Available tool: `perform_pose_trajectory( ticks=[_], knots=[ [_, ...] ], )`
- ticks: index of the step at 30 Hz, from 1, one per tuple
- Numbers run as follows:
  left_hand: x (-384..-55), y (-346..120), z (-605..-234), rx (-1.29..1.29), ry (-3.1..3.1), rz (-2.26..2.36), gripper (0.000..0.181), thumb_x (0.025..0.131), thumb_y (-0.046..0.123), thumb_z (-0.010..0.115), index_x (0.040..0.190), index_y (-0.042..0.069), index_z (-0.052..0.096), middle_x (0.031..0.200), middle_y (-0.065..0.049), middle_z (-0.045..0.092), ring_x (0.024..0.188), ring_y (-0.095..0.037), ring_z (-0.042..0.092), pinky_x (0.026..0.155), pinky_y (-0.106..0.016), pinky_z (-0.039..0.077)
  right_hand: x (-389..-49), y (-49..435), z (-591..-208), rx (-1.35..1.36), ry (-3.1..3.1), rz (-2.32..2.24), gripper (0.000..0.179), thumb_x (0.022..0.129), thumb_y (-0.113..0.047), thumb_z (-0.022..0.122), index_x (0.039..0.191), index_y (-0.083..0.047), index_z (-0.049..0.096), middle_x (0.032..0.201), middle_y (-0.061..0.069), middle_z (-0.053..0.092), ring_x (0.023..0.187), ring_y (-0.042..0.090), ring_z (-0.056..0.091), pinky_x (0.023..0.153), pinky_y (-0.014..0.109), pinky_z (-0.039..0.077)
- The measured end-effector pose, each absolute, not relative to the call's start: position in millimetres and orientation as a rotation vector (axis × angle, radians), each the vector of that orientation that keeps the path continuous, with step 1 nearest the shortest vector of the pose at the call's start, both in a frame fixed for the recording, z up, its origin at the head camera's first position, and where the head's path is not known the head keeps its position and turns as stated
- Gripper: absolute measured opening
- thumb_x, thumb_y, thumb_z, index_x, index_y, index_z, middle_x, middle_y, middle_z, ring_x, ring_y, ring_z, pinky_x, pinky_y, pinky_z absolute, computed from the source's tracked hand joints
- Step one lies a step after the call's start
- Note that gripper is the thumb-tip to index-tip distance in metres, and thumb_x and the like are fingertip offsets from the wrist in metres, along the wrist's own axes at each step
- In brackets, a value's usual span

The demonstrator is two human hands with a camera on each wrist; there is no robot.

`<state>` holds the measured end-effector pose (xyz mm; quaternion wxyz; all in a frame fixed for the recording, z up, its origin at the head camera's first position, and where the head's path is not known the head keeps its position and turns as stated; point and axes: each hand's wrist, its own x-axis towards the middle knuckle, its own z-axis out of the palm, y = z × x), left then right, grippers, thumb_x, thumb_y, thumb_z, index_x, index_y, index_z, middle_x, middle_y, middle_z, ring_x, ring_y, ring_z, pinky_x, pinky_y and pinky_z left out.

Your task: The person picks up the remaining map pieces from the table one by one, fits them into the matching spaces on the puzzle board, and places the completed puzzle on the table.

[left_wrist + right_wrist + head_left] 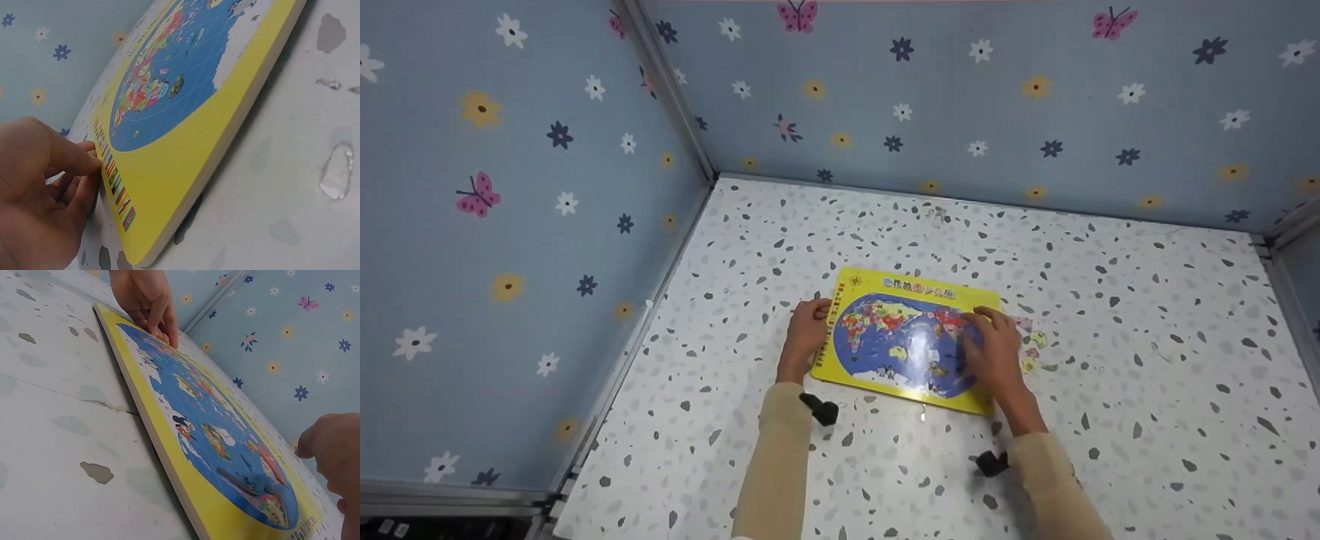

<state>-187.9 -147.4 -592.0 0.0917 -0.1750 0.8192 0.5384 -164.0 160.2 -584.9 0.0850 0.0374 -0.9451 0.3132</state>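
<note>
A yellow-bordered world map puzzle board (915, 382) lies flat on the speckled table, its blue oval map facing up. My left hand (808, 330) is at the board's left edge. In the left wrist view, the thumb (84, 160) meets the border beside a row of printed flags, with the other fingers bent below it, pinching the edge. Over the map's right part is my right hand (996, 349), thumb and forefinger apart in the head view. In the right wrist view, this hand (337, 461) appears above the board, and no piece shows in its fingers.
Several small coloured map pieces (1037, 340) lie just right of the board, partly behind the right hand. A flower-patterned wall (930, 97) stands behind the table, and another (525, 247) runs along the left. Black wrist straps hang near both sleeves.
</note>
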Motion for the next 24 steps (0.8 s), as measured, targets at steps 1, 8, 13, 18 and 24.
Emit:
perform_pose_trajectory(
  ticks=[1,8,13,18,24],
  knots=[
    [-188,-147,-592,-0.519,2.43,1.604,0.041,0.095,0.001,0.038,0.13,0.011,0.056,0.119,-0.004,0.05,0.105,-0.019,0.049,0.098,-0.037,0.042,-164,161,-584,0.106,-2.814,0.937,0.03,0.088,-0.011,0.065,0.119,-0.011,0.065,0.135,0.011,0.05,0.131,0.033,0.036,0.108,0.058,0.021],
    [-188,-147,-594,-0.526,2.451,1.572,0.039,0.096,0.004,0.039,0.13,0.012,0.057,0.118,-0.004,0.051,0.105,-0.019,0.05,0.099,-0.037,0.041,-160,169,-582,0.027,-2.816,0.981,0.028,0.09,-0.012,0.064,0.118,-0.01,0.065,0.136,0.012,0.049,0.13,0.033,0.037,0.108,0.056,0.022],
    [-187,-147,-594,-0.555,2.427,1.599,0.039,0.095,0.004,0.04,0.13,0.014,0.056,0.119,-0.003,0.051,0.106,-0.018,0.049,0.098,-0.036,0.041,-157,176,-583,-0.004,-2.811,0.98,0.028,0.091,-0.014,0.064,0.118,-0.01,0.065,0.136,0.011,0.05,0.13,0.032,0.039,0.11,0.054,0.025],
    [-186,-147,-593,-0.572,2.393,1.631,0.042,0.094,0.002,0.039,0.13,0.015,0.056,0.118,-0.002,0.051,0.107,-0.017,0.049,0.097,-0.036,0.041,-156,182,-584,-0.025,-2.804,0.989,0.028,0.091,-0.012,0.064,0.119,-0.01,0.064,0.136,0.012,0.049,0.131,0.032,0.038,0.111,0.054,0.025],
    [-187,-148,-594,-0.521,2.438,1.579,0.045,0.095,0.001,0.033,0.133,0.013,0.054,0.123,-0.005,0.05,0.109,-0.02,0.048,0.1,-0.037,0.04,-156,190,-584,-0.06,-2.781,1.021,0.028,0.091,-0.014,0.063,0.119,-0.009,0.064,0.135,0.013,0.05,0.13,0.035,0.038,0.111,0.055,0.023]
  ],
)
